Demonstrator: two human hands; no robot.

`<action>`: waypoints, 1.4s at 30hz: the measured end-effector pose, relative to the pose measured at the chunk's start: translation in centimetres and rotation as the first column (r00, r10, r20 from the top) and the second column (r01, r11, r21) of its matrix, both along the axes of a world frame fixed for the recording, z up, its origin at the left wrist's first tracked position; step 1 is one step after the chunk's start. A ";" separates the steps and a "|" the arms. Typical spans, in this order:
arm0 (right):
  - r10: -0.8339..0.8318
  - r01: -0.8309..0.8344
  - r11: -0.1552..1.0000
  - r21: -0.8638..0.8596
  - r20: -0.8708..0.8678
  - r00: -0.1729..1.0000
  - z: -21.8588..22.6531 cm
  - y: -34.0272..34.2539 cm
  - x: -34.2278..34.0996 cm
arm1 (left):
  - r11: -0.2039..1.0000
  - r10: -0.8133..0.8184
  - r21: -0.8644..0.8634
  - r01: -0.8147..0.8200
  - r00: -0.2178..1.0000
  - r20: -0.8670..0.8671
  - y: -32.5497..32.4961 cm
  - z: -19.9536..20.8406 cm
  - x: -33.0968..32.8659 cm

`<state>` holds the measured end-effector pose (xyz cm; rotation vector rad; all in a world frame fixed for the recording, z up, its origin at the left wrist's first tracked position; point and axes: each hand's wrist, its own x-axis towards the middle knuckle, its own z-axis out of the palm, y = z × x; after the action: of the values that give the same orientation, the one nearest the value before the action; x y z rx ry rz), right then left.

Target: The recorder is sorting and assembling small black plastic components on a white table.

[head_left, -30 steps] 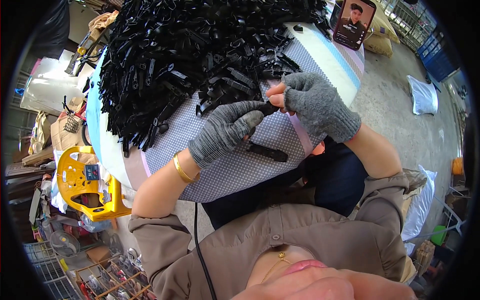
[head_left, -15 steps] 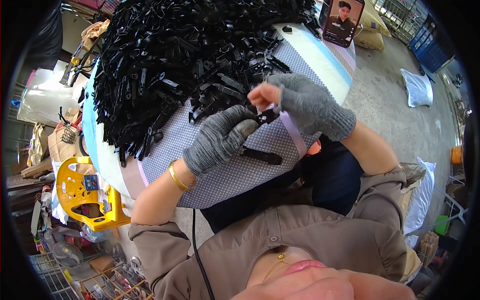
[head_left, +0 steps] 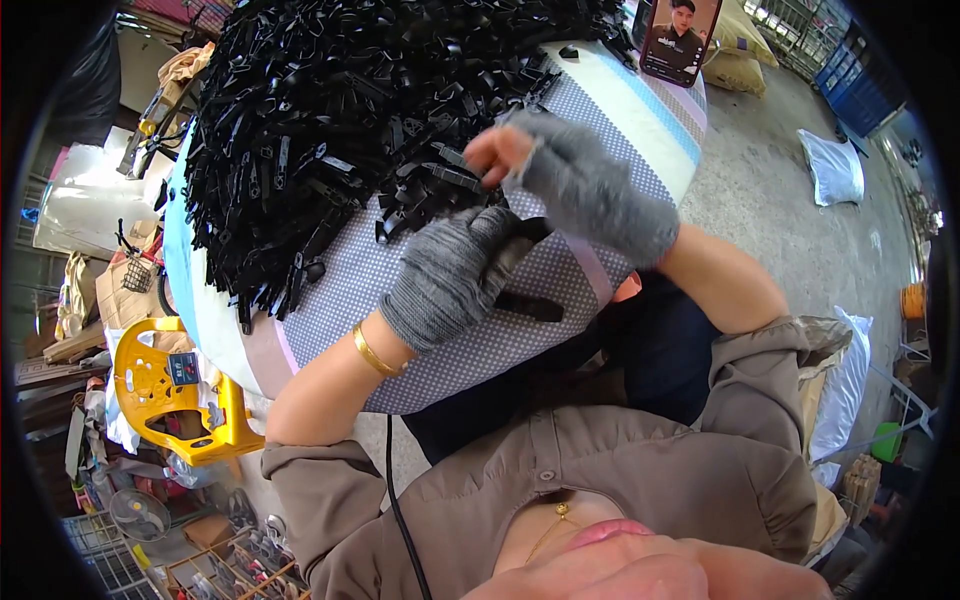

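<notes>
A grey knit glove covers my left hand (head_left: 447,275), which is closed around a narrow black plastic piece (head_left: 535,232); the end of the piece sticks out past the thumb. My right hand (head_left: 570,180), in a grey glove with bare fingertips, hovers over the near right edge of the heap. Its fingers are loosely bent and apart, and nothing shows in them. Under the left hand, a second black strip (head_left: 530,306) lies on the dotted tablecloth (head_left: 440,375). A large heap of black plastic pieces (head_left: 330,110) covers the far left of the table.
A phone (head_left: 676,40) stands upright at the table's far right. Left of the table is a yellow plastic chair (head_left: 235,425). A black cable (head_left: 395,490) hangs down in front of me. White sacks (head_left: 832,168) lie on the concrete floor at right.
My right hand has moved left and away from the piece, toward the heap. My left hand has turned, its back now more upward, still gripping the black piece.
</notes>
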<state>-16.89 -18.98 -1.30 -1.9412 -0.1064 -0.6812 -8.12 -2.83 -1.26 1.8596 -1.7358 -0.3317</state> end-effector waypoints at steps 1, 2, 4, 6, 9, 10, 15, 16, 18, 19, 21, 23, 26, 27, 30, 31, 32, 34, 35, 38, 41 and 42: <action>-0.153 0.143 0.974 -0.174 -0.049 0.987 0.7 -1.4 -0.3 | 0.997 0.071 -0.009 -0.071 0.989 0.132 0.0 -0.1 0.1; -0.324 0.272 0.858 -0.435 -0.048 0.945 0.9 -2.1 -0.5 | 0.995 0.061 0.068 -0.068 0.993 0.097 0.2 0.5 0.0; -0.563 0.296 0.547 -0.783 -0.083 0.822 0.4 -3.4 -0.7 | 0.999 0.004 0.045 -0.009 0.993 0.117 0.6 0.4 0.0; -0.579 0.276 0.487 -0.828 -0.070 0.812 -0.4 -3.4 -1.1 | 0.994 -0.094 0.060 0.090 0.993 0.077 0.9 0.7 0.0; -0.611 0.202 0.461 -0.864 -0.143 0.779 -0.6 -3.6 -1.2 | 0.992 -0.065 0.095 0.080 0.987 -0.145 1.0 0.2 0.5; -0.609 0.220 0.465 -0.858 -0.130 0.782 -0.4 -3.7 -1.5 | 0.996 -0.022 0.081 0.041 0.974 -0.226 0.9 0.3 0.4; -0.391 0.284 0.892 -0.352 -0.284 0.876 0.4 -2.7 -1.7 | 0.978 0.205 0.139 -0.156 0.839 -0.505 0.6 0.2 0.8; -0.198 0.155 0.972 -0.175 -0.263 0.944 0.6 -2.0 -1.9 | 0.981 0.194 0.127 -0.146 0.742 -0.642 0.6 0.6 0.8; -0.190 0.128 0.958 -0.256 -0.237 0.953 1.1 -0.2 -2.4 | 0.987 0.154 0.143 -0.069 0.625 -0.765 0.4 1.2 1.5; -0.173 0.095 0.937 -0.336 -0.210 0.962 1.2 0.6 -2.3 | 0.987 0.159 0.147 -0.070 0.625 -0.764 0.4 1.0 1.3; -0.113 0.058 0.981 -0.187 -0.296 0.948 0.9 1.7 -2.0 | 0.994 0.037 -0.026 -0.106 0.546 -0.837 0.5 0.4 0.6; -0.101 0.069 0.931 -0.358 -0.073 0.992 -0.4 2.2 -1.6 | 0.989 0.031 -0.068 -0.132 0.636 -0.771 0.5 -0.5 0.8; -0.087 0.079 0.887 -0.454 0.002 0.996 0.1 1.6 -1.5 | 0.978 0.135 0.032 -0.208 0.501 -0.855 0.4 -0.1 1.3; -0.058 0.067 0.881 -0.468 0.032 0.998 0.3 1.0 -1.4 | 0.978 0.134 0.032 -0.208 0.501 -0.855 0.6 -0.1 1.5; -0.223 0.200 0.803 -0.561 0.028 0.974 -0.2 -2.1 -0.7 | 0.977 0.162 0.084 -0.197 0.421 -0.893 0.6 0.5 1.7; -0.356 0.298 0.690 -0.660 0.049 0.933 -0.6 -2.9 -0.5 | 0.978 0.158 0.082 -0.193 0.421 -0.893 0.7 0.4 1.5; -0.341 0.235 0.692 -0.682 -0.022 0.940 -1.2 -3.6 -0.1 | 0.986 0.141 0.080 -0.146 0.482 -0.865 0.9 0.2 1.4; -0.321 0.216 0.640 -0.738 -0.001 0.947 -2.0 -3.9 -0.2 | 0.987 0.157 0.145 -0.066 0.546 -0.823 1.0 0.3 1.2; -0.292 0.191 0.588 -0.786 0.013 0.956 -2.2 -3.8 -0.2 | 0.987 0.157 0.145 -0.065 0.547 -0.823 1.0 0.7 1.1; -0.335 0.145 0.544 -0.826 -0.055 0.941 -1.9 -3.2 -0.6 | 0.971 0.231 0.209 -0.116 0.673 -0.702 0.8 1.3 0.7; -0.322 0.165 0.509 -0.845 -0.009 0.947 -2.4 -3.2 -0.6 | 0.980 0.193 0.172 -0.096 0.649 -0.736 0.8 0.7 0.9; -0.313 0.179 0.513 -0.840 0.012 0.950 -2.5 -3.3 -0.6 | 0.983 0.166 0.169 -0.067 0.708 -0.686 0.8 0.6 0.9</action>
<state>-17.50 -22.25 -3.84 -2.9954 -0.0665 -0.7436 -7.20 -2.01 -0.67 1.6034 -1.0766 -0.9828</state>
